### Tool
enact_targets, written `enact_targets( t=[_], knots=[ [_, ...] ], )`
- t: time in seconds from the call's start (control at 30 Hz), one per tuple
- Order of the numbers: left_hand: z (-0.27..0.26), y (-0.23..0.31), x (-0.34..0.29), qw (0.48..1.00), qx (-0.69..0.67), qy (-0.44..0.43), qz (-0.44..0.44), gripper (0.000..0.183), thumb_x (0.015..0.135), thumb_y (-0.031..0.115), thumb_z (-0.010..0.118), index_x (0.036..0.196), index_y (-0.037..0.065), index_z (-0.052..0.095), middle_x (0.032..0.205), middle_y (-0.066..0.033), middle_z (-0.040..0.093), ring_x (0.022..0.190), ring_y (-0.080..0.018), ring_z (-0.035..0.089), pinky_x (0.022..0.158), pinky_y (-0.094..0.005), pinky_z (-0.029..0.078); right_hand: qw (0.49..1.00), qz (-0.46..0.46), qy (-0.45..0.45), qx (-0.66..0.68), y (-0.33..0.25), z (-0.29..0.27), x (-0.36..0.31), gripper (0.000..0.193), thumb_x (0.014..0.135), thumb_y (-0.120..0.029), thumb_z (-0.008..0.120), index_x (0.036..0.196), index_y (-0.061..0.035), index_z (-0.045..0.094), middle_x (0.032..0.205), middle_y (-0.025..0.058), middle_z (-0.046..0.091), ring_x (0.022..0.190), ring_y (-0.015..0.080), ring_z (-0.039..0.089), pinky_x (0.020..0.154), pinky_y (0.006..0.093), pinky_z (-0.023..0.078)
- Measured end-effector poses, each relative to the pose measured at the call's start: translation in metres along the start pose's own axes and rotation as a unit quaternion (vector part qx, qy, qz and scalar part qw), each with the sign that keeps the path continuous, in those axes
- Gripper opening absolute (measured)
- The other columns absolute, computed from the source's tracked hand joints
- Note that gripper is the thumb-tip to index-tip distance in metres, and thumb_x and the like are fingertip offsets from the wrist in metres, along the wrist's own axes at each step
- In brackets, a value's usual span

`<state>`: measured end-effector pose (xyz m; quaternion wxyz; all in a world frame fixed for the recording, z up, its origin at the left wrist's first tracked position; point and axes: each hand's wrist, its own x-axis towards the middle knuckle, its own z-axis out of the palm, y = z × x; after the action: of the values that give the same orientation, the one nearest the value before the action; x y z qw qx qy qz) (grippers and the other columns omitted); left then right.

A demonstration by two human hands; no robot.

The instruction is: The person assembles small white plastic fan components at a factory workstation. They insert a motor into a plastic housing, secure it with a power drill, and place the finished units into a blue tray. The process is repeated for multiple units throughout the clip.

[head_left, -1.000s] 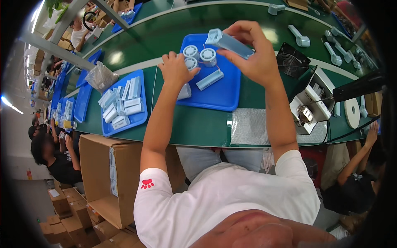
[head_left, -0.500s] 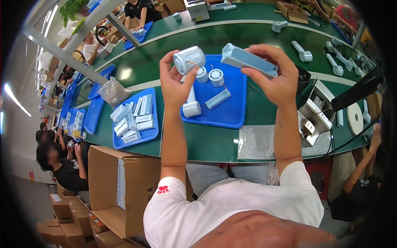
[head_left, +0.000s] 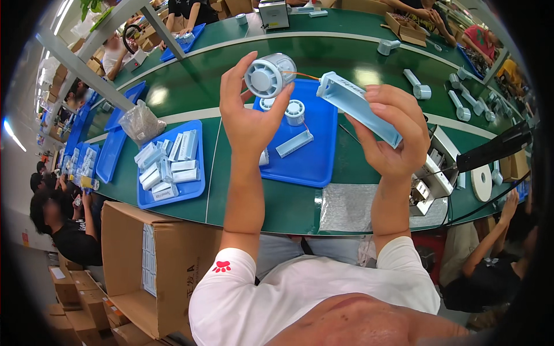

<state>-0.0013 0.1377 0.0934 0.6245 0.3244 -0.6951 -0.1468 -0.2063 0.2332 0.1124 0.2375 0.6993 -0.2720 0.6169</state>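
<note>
My left hand (head_left: 249, 124) is closed round a light blue, drum-shaped fan head (head_left: 267, 79), its slotted round face turned toward me. In my right hand (head_left: 398, 127) a long light blue handle casing (head_left: 359, 105) is gripped between thumb and fingers, tilted with its hollow side showing. An orange wire (head_left: 304, 75) runs between the fan head and the casing's end; the two parts are apart. Beneath my hands lies a blue tray (head_left: 317, 167) with another fan head (head_left: 295, 112) wired to a handle piece (head_left: 294, 143). Other fan parts there are partly hidden by my left hand and arm.
To the left, a second blue tray (head_left: 198, 190) holds several handle pieces beside a plastic bag (head_left: 140, 122). An open carton (head_left: 173, 271) stands below the table edge. At right are a metal device (head_left: 435, 167), a black arm (head_left: 490, 147) and several assembled fans (head_left: 459, 106).
The fan head has turned so its slotted face shows. The handle casing has tilted and lowered, with its hollow side now visible. The wire is stretched out between them.
</note>
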Motion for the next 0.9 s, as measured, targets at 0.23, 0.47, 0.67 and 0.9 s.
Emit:
enact_targets(
  t=[0.23,0.47,0.67,0.9],
  knots=[
    [0.000,0.001,-0.002,0.999,-0.034,-0.036,-0.001,0.074,0.075,0.005,0.090,0.141,0.004,0.057,0.127,-0.0118,0.067,0.111,-0.0210,0.070,0.091,-0.0345,0.057,1.000,-0.003,0.010,-0.005,0.013,0.009,-0.005,0.049,0.071,0.002,0.089,0.115,-0.0041,0.069,0.107,0.0140,0.073,0.094,0.0311,0.072,0.080,0.0368,0.059],
    [-0.005,0.001,-0.003,0.982,-0.138,-0.126,-0.010,0.072,0.073,0.010,0.091,0.140,0.008,0.062,0.122,-0.0073,0.063,0.111,-0.0202,0.066,0.090,-0.0343,0.058,0.996,0.080,-0.033,0.030,0.008,0.007,-0.010,0.056,0.073,0.001,0.088,0.124,-0.0048,0.066,0.113,0.0131,0.074,0.096,0.0300,0.073,0.082,0.0378,0.059],
    [-0.005,0.003,-0.002,0.975,-0.148,-0.162,0.028,0.075,0.074,0.010,0.091,0.143,0.006,0.060,0.123,-0.0096,0.062,0.112,-0.0210,0.065,0.095,-0.0343,0.056,0.989,0.110,-0.094,0.035,-0.006,0.000,-0.002,0.057,0.074,0.003,0.084,0.127,-0.0054,0.065,0.111,0.0126,0.073,0.094,0.0289,0.073,0.080,0.0373,0.058],
    [-0.006,0.002,-0.003,0.973,-0.147,-0.175,0.032,0.076,0.074,0.008,0.089,0.144,0.005,0.060,0.123,-0.0106,0.061,0.113,-0.0212,0.064,0.097,-0.0334,0.055,0.988,0.107,-0.108,0.011,-0.007,-0.001,-0.001,0.060,0.073,0.003,0.082,0.129,-0.0045,0.065,0.113,0.0118,0.072,0.094,0.0318,0.071,0.078,0.0385,0.058]
  ],
)
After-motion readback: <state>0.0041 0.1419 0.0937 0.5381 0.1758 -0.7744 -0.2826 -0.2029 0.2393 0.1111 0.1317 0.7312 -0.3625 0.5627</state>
